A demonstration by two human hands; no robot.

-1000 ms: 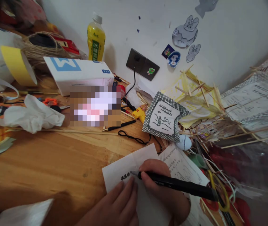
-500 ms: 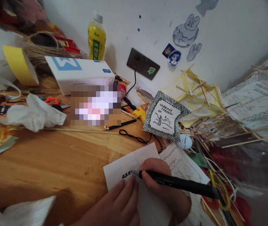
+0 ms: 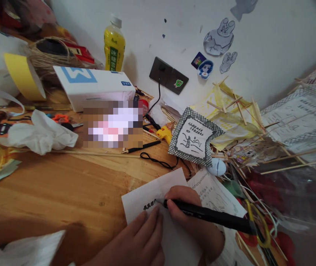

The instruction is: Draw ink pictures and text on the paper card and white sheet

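A black marker pen [image 3: 210,216] is pinched in my right hand [image 3: 192,218], its grey tip at the end of a short row of black characters on a white sheet of paper [image 3: 171,181]. My left hand [image 3: 143,236] lies flat on the lower part of that sheet, fingers stretched just below the writing. Under the right side sits another paper [image 3: 216,195] with pencil-like lines and characters. Beyond it leans a finished-looking drawn panel [image 3: 193,138] with a black checkered border, characters and a small scene.
Behind are a white box [image 3: 97,87], a yellow drink bottle [image 3: 114,44], a thin black pen [image 3: 142,146] and a yellow glue gun [image 3: 165,133]. Stick-and-paper frames [image 3: 230,107] and yellow-handled scissors [image 3: 257,221] crowd the right. Crumpled tissue [image 3: 43,133] lies left. One patch is pixelated.
A little more of the last black character shows at the marker tip. Both hands stay in nearly the same place.
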